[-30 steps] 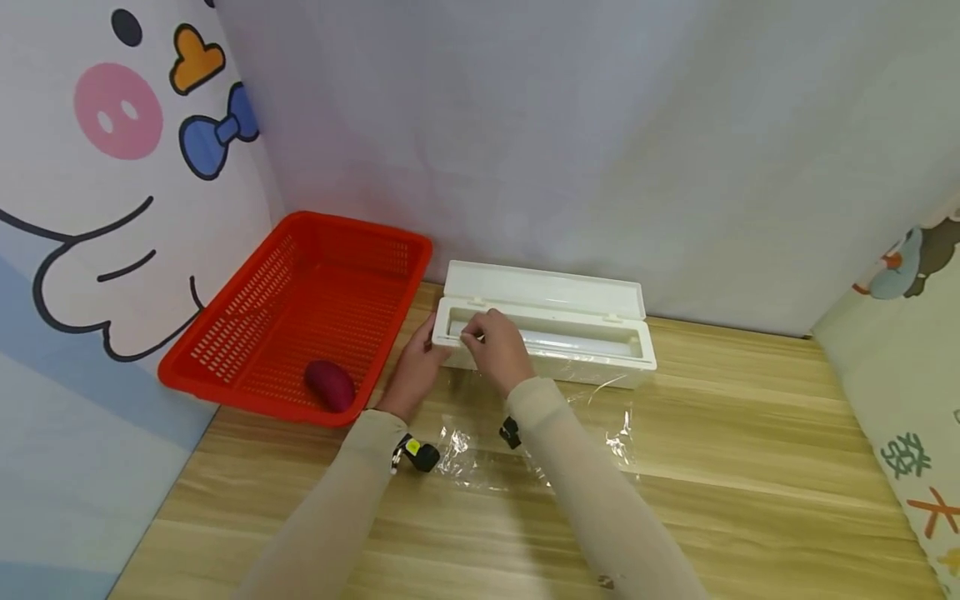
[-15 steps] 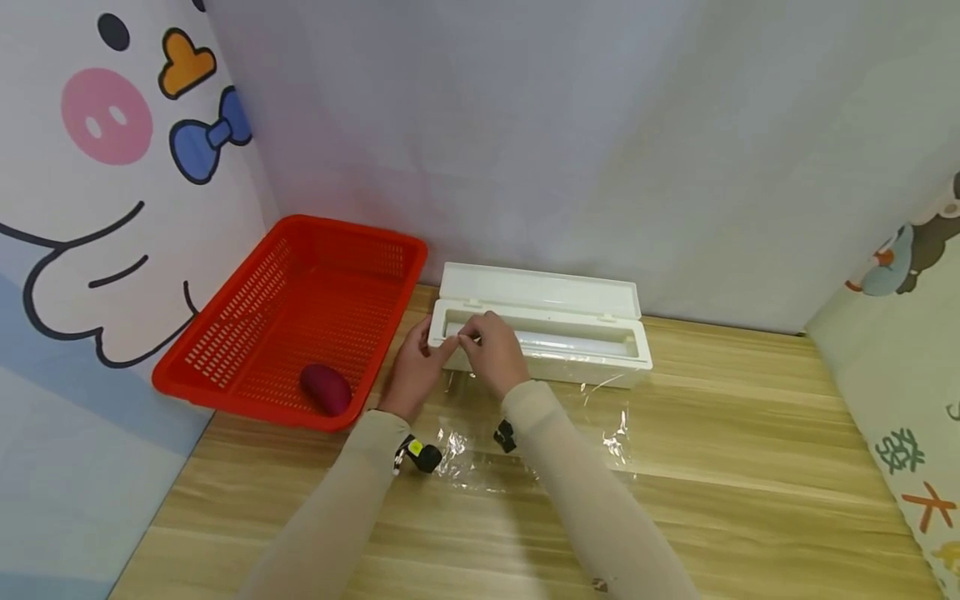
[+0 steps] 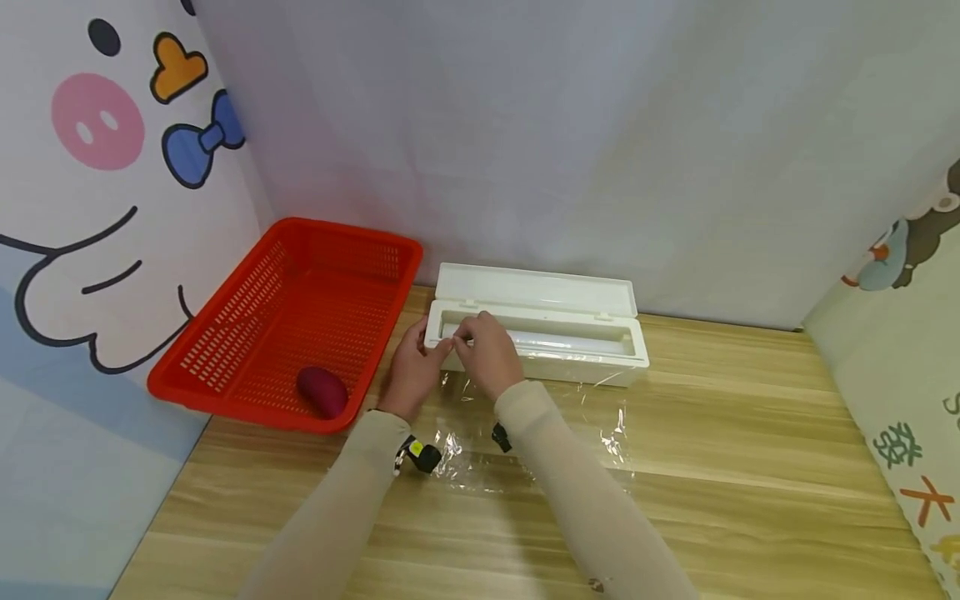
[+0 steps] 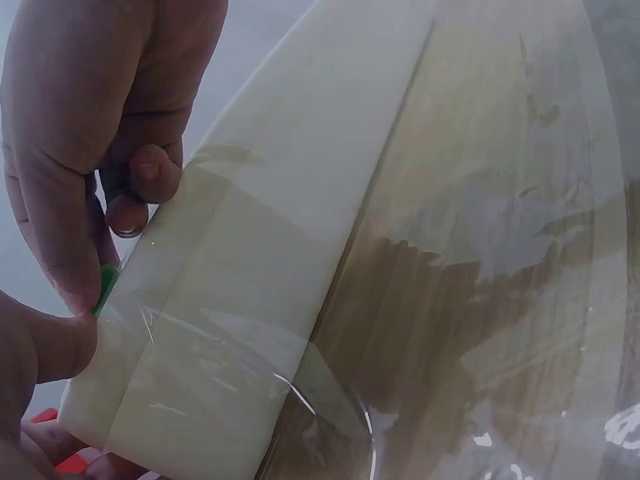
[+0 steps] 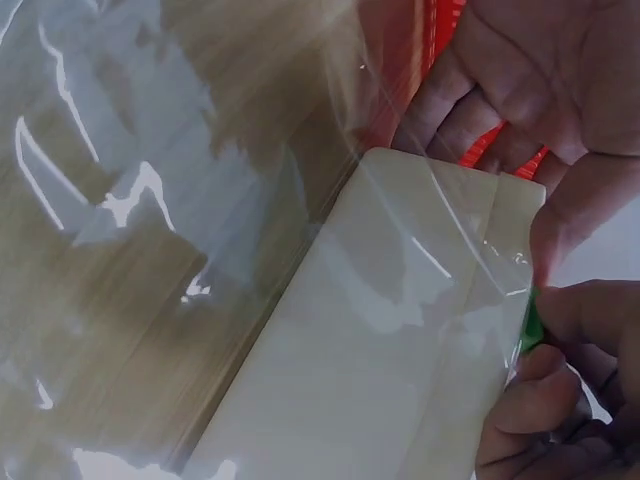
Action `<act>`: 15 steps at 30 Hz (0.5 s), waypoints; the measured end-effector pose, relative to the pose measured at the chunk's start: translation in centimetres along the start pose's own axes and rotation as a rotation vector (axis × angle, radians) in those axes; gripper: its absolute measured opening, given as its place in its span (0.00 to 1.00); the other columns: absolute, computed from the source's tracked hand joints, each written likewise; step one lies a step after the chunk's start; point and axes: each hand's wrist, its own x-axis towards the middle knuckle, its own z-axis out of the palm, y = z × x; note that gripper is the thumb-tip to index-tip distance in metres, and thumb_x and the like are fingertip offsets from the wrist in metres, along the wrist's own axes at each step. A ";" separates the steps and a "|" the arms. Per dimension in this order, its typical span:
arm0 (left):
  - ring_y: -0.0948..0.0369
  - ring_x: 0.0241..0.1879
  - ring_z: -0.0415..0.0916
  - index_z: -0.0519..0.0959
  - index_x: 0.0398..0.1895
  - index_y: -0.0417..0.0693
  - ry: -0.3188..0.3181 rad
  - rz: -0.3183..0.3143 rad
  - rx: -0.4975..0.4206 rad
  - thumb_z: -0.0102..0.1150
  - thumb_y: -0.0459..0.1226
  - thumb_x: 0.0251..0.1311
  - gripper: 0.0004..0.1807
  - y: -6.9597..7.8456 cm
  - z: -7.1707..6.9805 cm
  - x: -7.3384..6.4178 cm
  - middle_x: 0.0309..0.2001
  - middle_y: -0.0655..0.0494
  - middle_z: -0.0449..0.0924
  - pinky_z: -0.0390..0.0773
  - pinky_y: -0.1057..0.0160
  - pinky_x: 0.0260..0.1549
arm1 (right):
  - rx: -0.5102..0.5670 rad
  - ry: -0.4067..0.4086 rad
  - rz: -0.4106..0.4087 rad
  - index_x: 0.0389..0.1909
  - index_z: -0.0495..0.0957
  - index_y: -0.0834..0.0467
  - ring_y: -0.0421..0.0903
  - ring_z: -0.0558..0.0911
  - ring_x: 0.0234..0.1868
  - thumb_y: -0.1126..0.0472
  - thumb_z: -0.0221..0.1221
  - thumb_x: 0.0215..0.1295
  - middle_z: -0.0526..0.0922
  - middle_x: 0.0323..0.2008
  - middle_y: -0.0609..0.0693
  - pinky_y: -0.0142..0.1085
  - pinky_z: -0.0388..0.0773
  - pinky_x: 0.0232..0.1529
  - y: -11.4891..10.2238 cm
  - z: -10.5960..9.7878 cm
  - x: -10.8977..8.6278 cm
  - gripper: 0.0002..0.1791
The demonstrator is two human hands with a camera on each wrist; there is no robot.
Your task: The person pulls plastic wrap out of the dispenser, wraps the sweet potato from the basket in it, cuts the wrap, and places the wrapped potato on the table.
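Observation:
A long white cling film box [image 3: 577, 367] sits with its lid [image 3: 536, 287] tilted back and a film roll [image 3: 570, 342] inside. Clear cling film [image 3: 615, 437] hangs over its front and spreads onto the table. My left hand [image 3: 415, 371] grips the left end of the box, fingers behind and below it, thumb up at the front top edge. Right beside that thumb, my right hand [image 3: 491, 358] pinches a small green slider [image 4: 106, 290] on the edge. The slider is mostly hidden by the fingertips [image 5: 570, 310].
A red plastic basket [image 3: 408, 287] stands left of the box, close to my left hand, with a dark purple oblong item [image 3: 322, 392] in it. A pale curtain wall [image 3: 540, 167] rises behind the box. The wooden table [image 3: 750, 450] extends to the right.
My left thumb has come up to meet the right fingertips at the box's front edge. The right hand stays at the left end. The whole head view has shifted slightly.

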 end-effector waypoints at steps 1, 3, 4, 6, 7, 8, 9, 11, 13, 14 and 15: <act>0.51 0.66 0.70 0.60 0.79 0.45 0.003 0.003 0.001 0.60 0.37 0.73 0.35 0.0 0.0 0.0 0.72 0.44 0.69 0.73 0.50 0.64 | -0.002 0.000 0.004 0.36 0.86 0.59 0.47 0.76 0.35 0.62 0.65 0.71 0.79 0.35 0.52 0.41 0.77 0.39 -0.1 0.0 0.0 0.05; 0.50 0.65 0.70 0.60 0.79 0.44 0.007 0.007 0.004 0.60 0.37 0.73 0.35 0.0 0.0 0.0 0.72 0.44 0.70 0.73 0.50 0.63 | -0.008 -0.003 0.012 0.36 0.85 0.59 0.46 0.75 0.35 0.62 0.64 0.71 0.78 0.36 0.51 0.40 0.76 0.38 -0.1 0.1 0.0 0.05; 0.50 0.66 0.70 0.60 0.79 0.44 0.009 0.008 0.006 0.60 0.36 0.73 0.35 0.0 0.0 0.0 0.72 0.43 0.70 0.73 0.50 0.63 | -0.012 -0.003 0.013 0.36 0.85 0.58 0.46 0.75 0.35 0.61 0.64 0.71 0.78 0.36 0.51 0.39 0.76 0.37 -0.1 0.2 0.0 0.05; 0.50 0.66 0.70 0.60 0.80 0.44 0.012 0.010 0.010 0.60 0.36 0.73 0.35 -0.1 0.0 0.1 0.72 0.43 0.70 0.72 0.50 0.63 | -0.021 -0.002 0.012 0.35 0.84 0.58 0.46 0.74 0.34 0.61 0.64 0.72 0.77 0.36 0.52 0.39 0.76 0.36 -0.1 0.3 -0.1 0.05; 0.50 0.66 0.70 0.60 0.80 0.44 0.012 0.009 0.014 0.60 0.36 0.73 0.35 -0.1 0.0 0.1 0.72 0.43 0.70 0.72 0.50 0.63 | -0.027 -0.002 0.012 0.35 0.84 0.58 0.46 0.73 0.34 0.61 0.64 0.72 0.76 0.36 0.52 0.38 0.76 0.36 0.0 0.3 -0.1 0.05; 0.50 0.66 0.69 0.60 0.80 0.44 0.011 0.011 0.018 0.59 0.36 0.73 0.35 -0.1 0.0 0.1 0.72 0.44 0.70 0.72 0.50 0.63 | -0.034 0.001 0.012 0.35 0.84 0.58 0.45 0.73 0.33 0.61 0.64 0.71 0.76 0.35 0.52 0.38 0.76 0.35 0.0 0.4 -0.1 0.05; 0.50 0.66 0.69 0.60 0.80 0.44 0.010 0.009 0.017 0.59 0.36 0.73 0.35 -0.2 0.0 0.1 0.72 0.44 0.70 0.72 0.50 0.64 | -0.038 0.003 0.010 0.34 0.83 0.58 0.45 0.73 0.33 0.61 0.64 0.71 0.76 0.35 0.52 0.38 0.76 0.34 -0.1 0.4 -0.2 0.06; 0.50 0.67 0.69 0.60 0.79 0.44 0.010 0.010 0.025 0.59 0.37 0.73 0.34 -0.2 0.0 0.1 0.72 0.44 0.70 0.71 0.49 0.64 | -0.049 0.008 0.006 0.34 0.83 0.58 0.45 0.73 0.31 0.61 0.64 0.71 0.75 0.35 0.52 0.38 0.76 0.33 -0.1 0.4 -0.2 0.06; 0.50 0.67 0.68 0.61 0.79 0.45 0.013 0.004 0.025 0.59 0.37 0.73 0.34 -0.2 0.0 0.2 0.72 0.45 0.69 0.71 0.49 0.65 | -0.060 0.011 0.002 0.33 0.83 0.58 0.45 0.73 0.30 0.61 0.64 0.71 0.75 0.34 0.51 0.37 0.75 0.32 -0.2 0.4 -0.2 0.06; 0.50 0.68 0.68 0.61 0.79 0.45 0.014 0.005 0.024 0.59 0.37 0.73 0.34 -0.2 0.0 0.2 0.72 0.44 0.69 0.71 0.49 0.65 | -0.067 0.011 0.002 0.33 0.83 0.57 0.45 0.73 0.30 0.61 0.64 0.71 0.74 0.34 0.51 0.37 0.75 0.31 -0.2 0.3 -0.2 0.06; 0.50 0.68 0.68 0.61 0.79 0.45 0.015 0.002 0.024 0.59 0.37 0.73 0.34 -0.2 0.0 0.2 0.72 0.45 0.69 0.71 0.49 0.66 | -0.073 0.010 0.004 0.33 0.83 0.57 0.45 0.73 0.29 0.60 0.65 0.70 0.74 0.34 0.51 0.37 0.75 0.30 -0.3 0.3 -0.3 0.06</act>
